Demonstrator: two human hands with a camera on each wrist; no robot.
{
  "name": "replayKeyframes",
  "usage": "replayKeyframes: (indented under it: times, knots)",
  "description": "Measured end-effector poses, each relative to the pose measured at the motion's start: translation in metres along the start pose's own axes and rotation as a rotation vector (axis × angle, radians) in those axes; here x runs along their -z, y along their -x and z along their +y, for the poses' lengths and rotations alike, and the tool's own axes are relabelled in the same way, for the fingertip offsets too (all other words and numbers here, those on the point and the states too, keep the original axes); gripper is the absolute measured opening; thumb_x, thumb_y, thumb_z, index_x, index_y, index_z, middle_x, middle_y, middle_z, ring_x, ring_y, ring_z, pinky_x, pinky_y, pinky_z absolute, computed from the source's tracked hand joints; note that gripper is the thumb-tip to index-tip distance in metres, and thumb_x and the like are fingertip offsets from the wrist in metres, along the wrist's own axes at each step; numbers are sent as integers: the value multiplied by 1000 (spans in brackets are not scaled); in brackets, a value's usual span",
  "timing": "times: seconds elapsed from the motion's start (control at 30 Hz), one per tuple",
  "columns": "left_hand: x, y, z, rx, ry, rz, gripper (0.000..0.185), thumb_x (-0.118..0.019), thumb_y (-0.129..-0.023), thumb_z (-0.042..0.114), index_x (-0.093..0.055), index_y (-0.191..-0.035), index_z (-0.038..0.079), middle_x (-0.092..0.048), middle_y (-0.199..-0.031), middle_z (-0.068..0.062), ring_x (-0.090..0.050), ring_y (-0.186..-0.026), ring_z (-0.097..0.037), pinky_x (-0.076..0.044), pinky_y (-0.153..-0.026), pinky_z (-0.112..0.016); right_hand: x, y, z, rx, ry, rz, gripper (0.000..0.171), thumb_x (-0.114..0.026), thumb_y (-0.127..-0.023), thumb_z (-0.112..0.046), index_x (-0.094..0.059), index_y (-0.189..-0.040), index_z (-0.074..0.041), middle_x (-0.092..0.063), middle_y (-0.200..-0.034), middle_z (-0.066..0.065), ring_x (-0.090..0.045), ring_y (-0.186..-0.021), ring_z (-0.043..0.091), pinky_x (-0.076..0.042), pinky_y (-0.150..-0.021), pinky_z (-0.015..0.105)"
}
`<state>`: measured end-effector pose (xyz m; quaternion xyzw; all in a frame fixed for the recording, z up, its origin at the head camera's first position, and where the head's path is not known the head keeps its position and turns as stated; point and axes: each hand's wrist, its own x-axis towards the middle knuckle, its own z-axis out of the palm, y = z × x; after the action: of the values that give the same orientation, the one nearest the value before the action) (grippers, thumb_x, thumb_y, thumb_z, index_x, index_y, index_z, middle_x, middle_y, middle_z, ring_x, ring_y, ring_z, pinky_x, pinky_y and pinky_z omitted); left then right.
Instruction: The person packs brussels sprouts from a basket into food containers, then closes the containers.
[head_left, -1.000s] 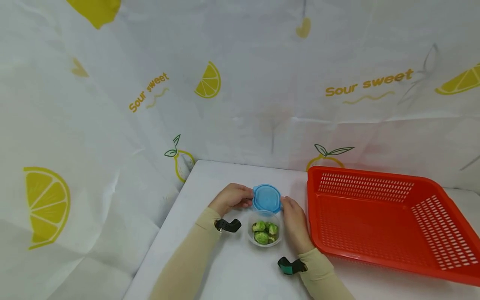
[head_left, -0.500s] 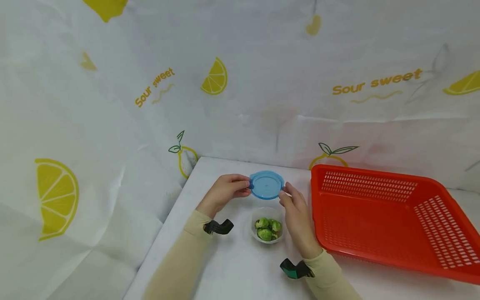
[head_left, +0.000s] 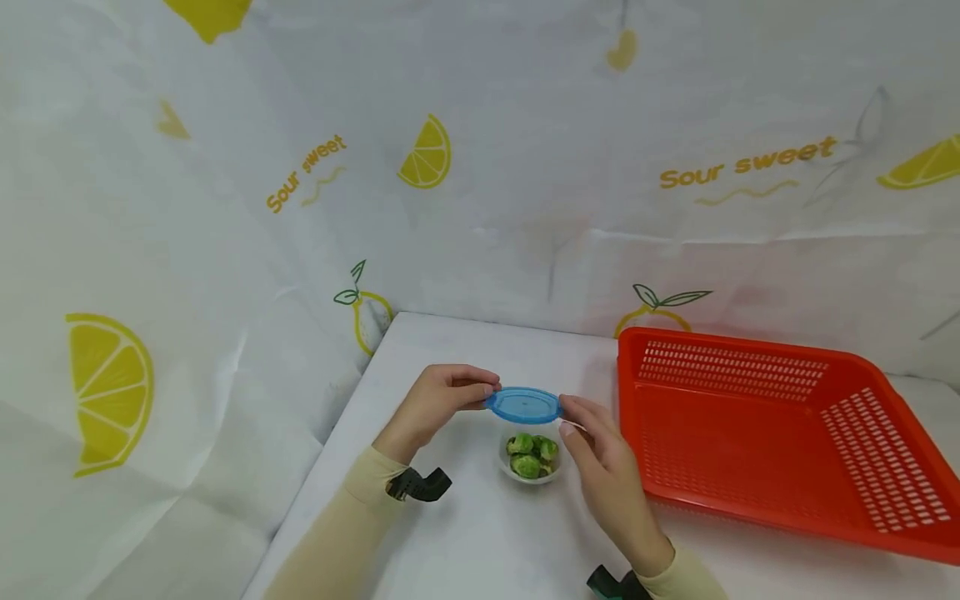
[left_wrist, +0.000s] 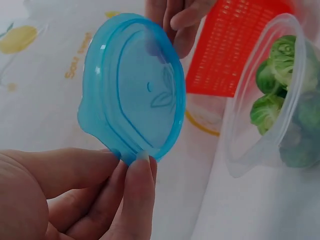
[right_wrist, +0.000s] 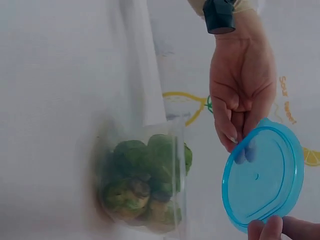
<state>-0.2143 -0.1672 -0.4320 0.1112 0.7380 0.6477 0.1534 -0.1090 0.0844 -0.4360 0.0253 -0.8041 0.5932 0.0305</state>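
A translucent blue lid (head_left: 525, 405) is held level above the far side of a clear plastic container (head_left: 504, 463), apart from it. Several Brussels sprouts (head_left: 527, 467) fill the container, which stands on the white table. My left hand (head_left: 442, 404) pinches the lid's left edge between thumb and fingers; the left wrist view shows this grip on the lid (left_wrist: 145, 90) closely. On the opposite side, my right hand (head_left: 607, 467) pinches the lid's right edge, and its fingertips (right_wrist: 270, 227) show at the rim in the right wrist view.
A large red plastic basket (head_left: 750, 458) stands on the table to the right, close beside my right hand. Behind the white table (head_left: 465, 542) hangs a white sheet (head_left: 525, 167) printed with lemons and lettering; it also covers the left side.
Both hands first raised the lid from just behind the container and have now lowered it toward the container. The lid has turned flatter, seen more edge-on. The container and basket have stayed put.
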Motion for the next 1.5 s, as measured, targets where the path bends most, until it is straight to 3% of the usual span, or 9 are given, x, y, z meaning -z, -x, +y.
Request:
replayKeyframes:
  times: [0.2, 0.3, 0.43, 0.53, 0.73, 0.97, 1.2, 1.33, 1.5]
  knots:
    - [-2, 5, -10, -3, -55, -12, 31, -76, -100, 13, -75, -129, 2, -78, -127, -14, -78, -108, -20, -64, -99, -37, -4, 12, 12, 20, 49, -10, 46, -60, -113, -25, -56, -157, -11, -51, -157, 2, -58, -146, 29, -54, -111, 40]
    - [-4, 6, -12, 26, -102, -10, 32, -80, -96, 17, -77, -127, 8, -77, -127, -10, -78, -105, -19, -63, -98, -38, -5, 15, 17, 37, 98, -1, 48, -63, -111, -25, -56, -157, -11, -52, -157, 2, -58, -143, 30, -55, -111, 47]
    - [-5, 5, -12, 74, -116, -23, 35, -82, -94, 16, -76, -128, 6, -78, -121, -8, -77, -102, -17, -63, -96, -38, -6, 18, 21, 37, 152, 5, 50, -66, -110, -26, -56, -157, -13, -53, -156, 1, -60, -141, 29, -54, -113, 52]
    - [-5, 5, -13, 94, -109, -38, 38, -82, -94, 14, -74, -129, 1, -78, -115, -10, -77, -98, -17, -65, -94, -37, -6, 19, 22, 12, 182, -5, 51, -67, -109, -26, -57, -157, -15, -54, -155, -1, -61, -140, 26, -53, -114, 50]
    - [-9, 5, -17, 129, -115, -56, 34, -83, -93, 11, -75, -125, 1, -77, -108, -10, -77, -92, -15, -66, -92, -36, -7, 21, 26, -17, 214, -25, 53, -71, -106, -20, -57, -157, -16, -55, -154, -1, -62, -139, 24, -53, -114, 48]
    - [-13, 6, -18, 127, -137, -45, 35, -83, -93, 11, -74, -124, -2, -75, -102, -11, -76, -88, -15, -67, -90, -36, -8, 20, 32, -6, 273, -24, 56, -73, -102, -12, -56, -155, -22, -55, -154, -3, -59, -143, 23, -55, -113, 46]
    - [-12, 7, -17, 133, -195, -32, 37, -82, -95, 17, -74, -127, 1, -75, -99, -7, -78, -90, -16, -66, -91, -36, -9, 17, 34, -66, 300, -25, 66, -72, -102, -13, -45, -161, -27, -50, -158, 1, -57, -140, 23, -54, -115, 50]
    - [-7, 6, -15, 176, -203, -52, 44, -82, -95, 23, -72, -131, 1, -77, -101, -6, -80, -93, -21, -66, -90, -36, -9, 12, 35, -171, 232, -30, 68, -67, -108, -24, -34, -167, -20, -48, -159, 8, -59, -136, 26, -55, -115, 48]
    - [-2, 5, -14, 256, -176, -144, 48, -86, -91, 27, -73, -130, 2, -80, -103, -7, -78, -89, -20, -67, -85, -34, -6, 4, 39, -269, 101, -49, 65, -61, -112, -33, -37, -164, -3, -60, -134, 14, -62, -115, 22, -59, -95, 25]
